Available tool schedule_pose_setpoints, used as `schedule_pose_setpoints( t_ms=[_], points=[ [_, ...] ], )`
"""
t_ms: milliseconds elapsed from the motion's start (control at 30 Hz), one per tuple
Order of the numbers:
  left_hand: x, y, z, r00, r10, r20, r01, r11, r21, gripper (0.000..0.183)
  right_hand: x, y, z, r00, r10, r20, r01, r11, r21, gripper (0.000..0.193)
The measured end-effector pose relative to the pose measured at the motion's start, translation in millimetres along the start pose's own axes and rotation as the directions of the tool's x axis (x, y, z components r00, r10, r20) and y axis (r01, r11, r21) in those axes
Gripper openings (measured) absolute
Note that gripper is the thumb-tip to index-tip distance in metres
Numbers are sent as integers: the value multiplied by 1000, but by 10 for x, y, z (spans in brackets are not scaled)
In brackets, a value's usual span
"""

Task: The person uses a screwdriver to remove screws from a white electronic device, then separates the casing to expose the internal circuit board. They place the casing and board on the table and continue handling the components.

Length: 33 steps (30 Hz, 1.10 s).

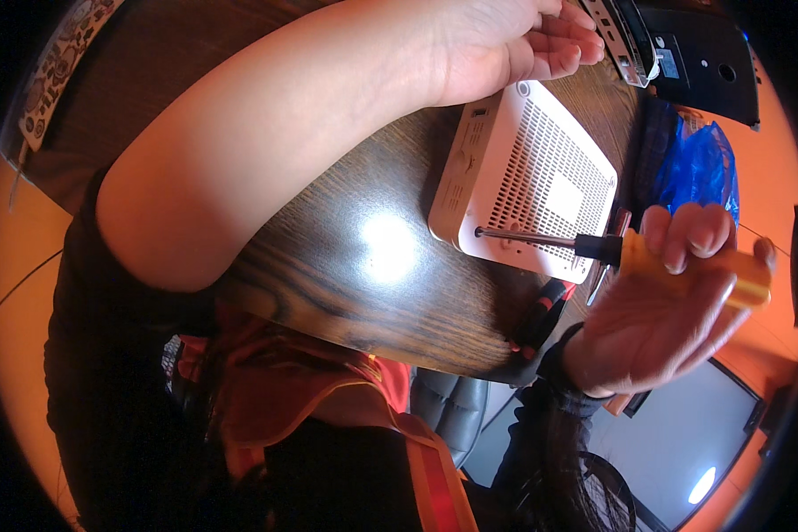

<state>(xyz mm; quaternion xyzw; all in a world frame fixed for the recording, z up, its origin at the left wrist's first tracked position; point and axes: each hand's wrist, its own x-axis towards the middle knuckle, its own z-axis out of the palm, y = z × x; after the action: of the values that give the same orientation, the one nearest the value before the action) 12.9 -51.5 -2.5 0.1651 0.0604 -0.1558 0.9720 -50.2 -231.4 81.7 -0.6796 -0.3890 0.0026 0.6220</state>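
A white vented electronic box [541, 177], like a router or set-top box, lies on the dark wooden table with its perforated face up. My right hand [669, 301] is wrapped round the yellow handle of a screwdriver [541, 237]. Its metal shaft points left, and the tip meets the box's near left corner. My left hand [514, 49] is beyond the far end of the box, palm partly turned up, fingers loosely bent and seemingly holding nothing. Part of that hand runs out of the top of the picture.
Red-and-black handled pliers [541, 319] lie by the near table edge, below the box. At the back right stand a dark device with ports [621, 44] and a black panel [700, 66]. A blue plastic bag [705, 164] sits to the right. A patterned strip [62, 75] lies far left.
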Motion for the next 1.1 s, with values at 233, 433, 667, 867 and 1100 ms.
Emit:
schedule_pose_setpoints(
  t_ms=[233,433,667,867,1100],
  points=[
    [-49,15,-22,999,-27,32,27,999,27,15,-1,-570,-51,895,-235,379,435,272,-858,35],
    [-29,-10,-27,998,22,65,-33,986,165,17,-66,-603,-187,962,-134,238,260,185,-948,34],
    [-139,59,15,997,48,61,-65,948,312,31,501,-800,-522,563,416,714,297,704,-645,20],
    [-162,49,0,984,128,124,-173,852,495,39,523,-990,-239,671,676,305,73,349,-934,19],
    [-107,64,-67,982,120,148,-178,856,485,38,615,-939,-355,513,500,698,370,605,-705,31]
  ],
)
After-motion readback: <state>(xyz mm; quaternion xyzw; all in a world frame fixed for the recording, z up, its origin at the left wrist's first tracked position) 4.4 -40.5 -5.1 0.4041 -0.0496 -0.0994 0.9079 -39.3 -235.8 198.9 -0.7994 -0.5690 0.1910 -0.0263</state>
